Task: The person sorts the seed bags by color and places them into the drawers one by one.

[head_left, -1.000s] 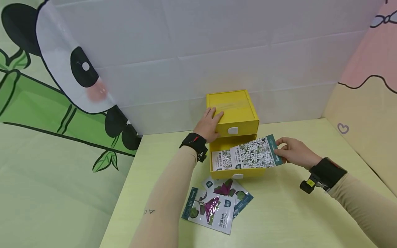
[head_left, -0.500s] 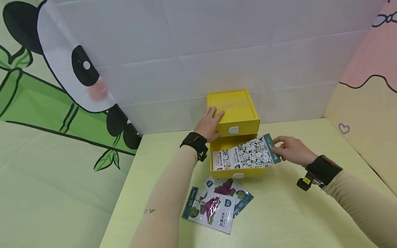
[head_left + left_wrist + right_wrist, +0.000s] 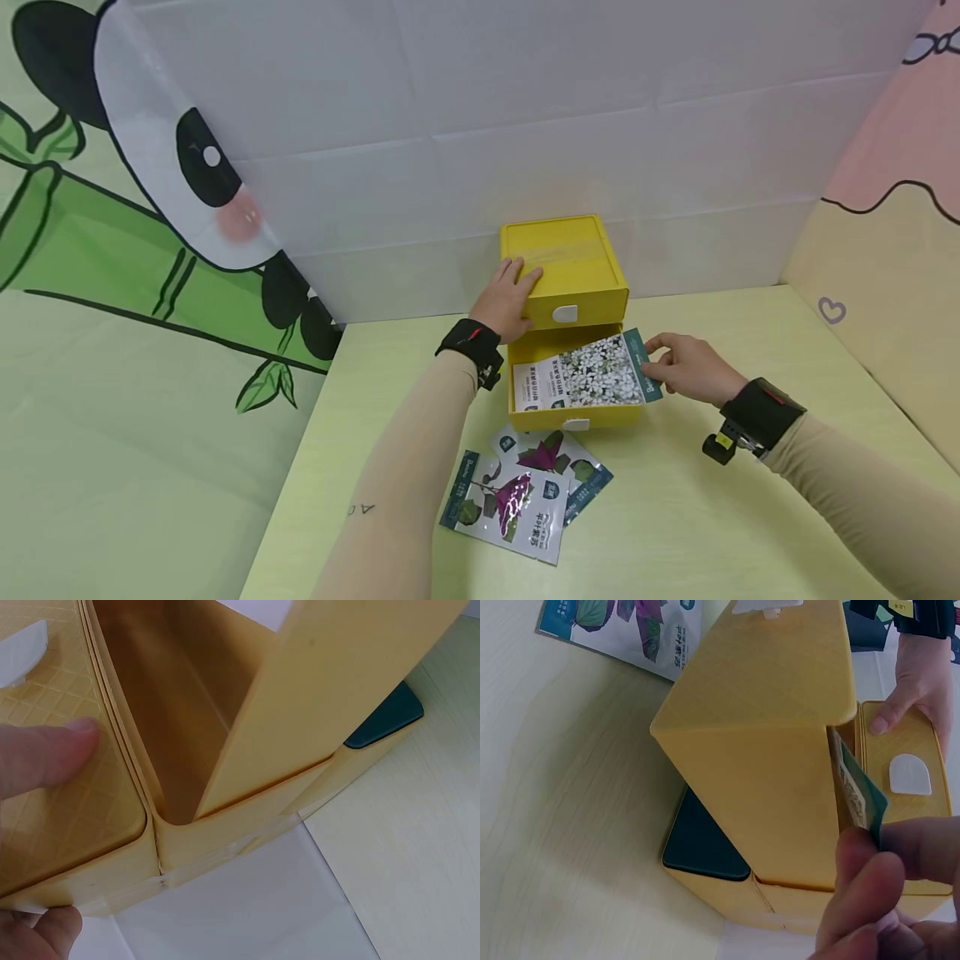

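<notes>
A yellow two-drawer box (image 3: 562,250) stands at the back of the table, its lower drawer (image 3: 540,419) pulled out and its upper one closed. My left hand (image 3: 501,304) rests on the box's upper left corner, its thumb (image 3: 64,750) against the upper drawer's front. Between thumb and fingers, my right hand (image 3: 693,367) pinches the green end of a seed packet (image 3: 602,372) with white flowers. That packet slants over the lower drawer, its green end past the right wall. Another white-flower packet (image 3: 526,387) lies partly hidden beneath it in the drawer.
Two overlapping seed packets with purple leaves, a front one (image 3: 502,508) and a rear one (image 3: 588,486), lie on the table (image 3: 697,500) before the drawer. A pale sheet (image 3: 420,200) hangs behind the box. A printed cloth (image 3: 870,275) rises at the right.
My right hand has moved left with the white-flower packet, which now sits farther into the lower drawer and covers more of the other packet. My left hand stays on the box.
</notes>
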Motion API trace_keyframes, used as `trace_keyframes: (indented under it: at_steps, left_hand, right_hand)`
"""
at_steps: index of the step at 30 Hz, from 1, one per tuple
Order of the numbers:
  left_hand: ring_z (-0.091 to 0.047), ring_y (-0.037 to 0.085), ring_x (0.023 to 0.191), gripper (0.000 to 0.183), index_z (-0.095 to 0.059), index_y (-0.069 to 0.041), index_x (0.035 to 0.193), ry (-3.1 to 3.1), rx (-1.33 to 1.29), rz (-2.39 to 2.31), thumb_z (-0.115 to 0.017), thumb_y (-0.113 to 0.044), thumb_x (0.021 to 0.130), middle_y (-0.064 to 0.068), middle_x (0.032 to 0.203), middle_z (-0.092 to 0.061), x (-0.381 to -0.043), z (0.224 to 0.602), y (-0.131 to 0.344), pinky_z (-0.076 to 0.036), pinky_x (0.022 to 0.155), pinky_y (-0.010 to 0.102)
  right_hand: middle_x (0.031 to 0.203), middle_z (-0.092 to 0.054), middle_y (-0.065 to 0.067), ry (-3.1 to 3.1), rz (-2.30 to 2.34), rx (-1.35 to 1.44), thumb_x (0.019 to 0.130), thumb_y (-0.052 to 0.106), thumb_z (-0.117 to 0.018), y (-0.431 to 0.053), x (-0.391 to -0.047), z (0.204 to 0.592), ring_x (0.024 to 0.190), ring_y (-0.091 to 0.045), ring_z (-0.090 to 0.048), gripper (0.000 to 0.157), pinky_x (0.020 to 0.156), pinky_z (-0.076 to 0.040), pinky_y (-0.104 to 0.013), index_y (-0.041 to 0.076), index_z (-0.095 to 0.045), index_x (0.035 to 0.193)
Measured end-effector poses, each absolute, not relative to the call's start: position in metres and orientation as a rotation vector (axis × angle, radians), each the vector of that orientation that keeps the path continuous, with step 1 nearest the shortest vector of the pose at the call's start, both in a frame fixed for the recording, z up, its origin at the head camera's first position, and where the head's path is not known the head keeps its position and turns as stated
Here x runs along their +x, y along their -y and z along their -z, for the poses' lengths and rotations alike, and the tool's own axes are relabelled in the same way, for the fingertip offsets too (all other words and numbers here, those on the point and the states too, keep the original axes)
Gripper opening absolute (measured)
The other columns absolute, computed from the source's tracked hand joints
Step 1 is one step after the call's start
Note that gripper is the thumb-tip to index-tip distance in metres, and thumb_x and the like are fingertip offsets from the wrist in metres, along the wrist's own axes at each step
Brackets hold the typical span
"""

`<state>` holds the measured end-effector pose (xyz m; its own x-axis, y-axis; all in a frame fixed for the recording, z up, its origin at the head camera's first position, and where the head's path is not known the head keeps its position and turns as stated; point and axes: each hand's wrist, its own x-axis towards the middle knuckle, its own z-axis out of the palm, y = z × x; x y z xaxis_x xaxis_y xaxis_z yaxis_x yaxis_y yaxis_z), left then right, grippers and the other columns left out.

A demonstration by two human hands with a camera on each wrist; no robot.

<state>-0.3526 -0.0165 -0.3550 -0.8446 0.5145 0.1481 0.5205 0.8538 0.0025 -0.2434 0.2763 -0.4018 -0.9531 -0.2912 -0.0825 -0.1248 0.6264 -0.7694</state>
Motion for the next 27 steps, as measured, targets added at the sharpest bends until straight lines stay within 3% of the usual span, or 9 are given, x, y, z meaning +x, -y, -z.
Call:
trace_keyframes:
  at_steps: [12, 27]
  left_hand:
    - [-0.012, 0.033, 0.145, 0.087, -0.028, -0.019, 0.153, 2.872, -0.821, 0.043, -0.077, -0.032, 0.082, 0.015, 0.157, -0.020, -0.352, 0.356, 0.014, -0.023, 0.117, 0.038]
    - [-0.011, 0.032, 0.145, 0.089, -0.029, -0.019, 0.153, 2.851, -0.885, 0.071, -0.078, -0.034, 0.081, 0.014, 0.157, -0.020, -0.336, 0.358, 0.028, -0.023, 0.117, 0.038]
  right_hand:
    - [0.073, -0.059, -0.008, -2.608, 1.262, -0.345, 0.093, 0.020, -0.064, -0.264, -0.242, 0.407, 0.062, -0.021, -0.054, 0.032, 0.054, -0.046, -0.031, -0.004, -0.053, 0.113]
    - [0.075, -0.055, -0.009, -2.663, 1.240, -0.234, 0.092, 0.024, -0.066, -0.238, -0.210, 0.407, 0.060, -0.020, -0.051, 0.031, 0.051, -0.044, -0.030, 0.000, -0.053, 0.106]
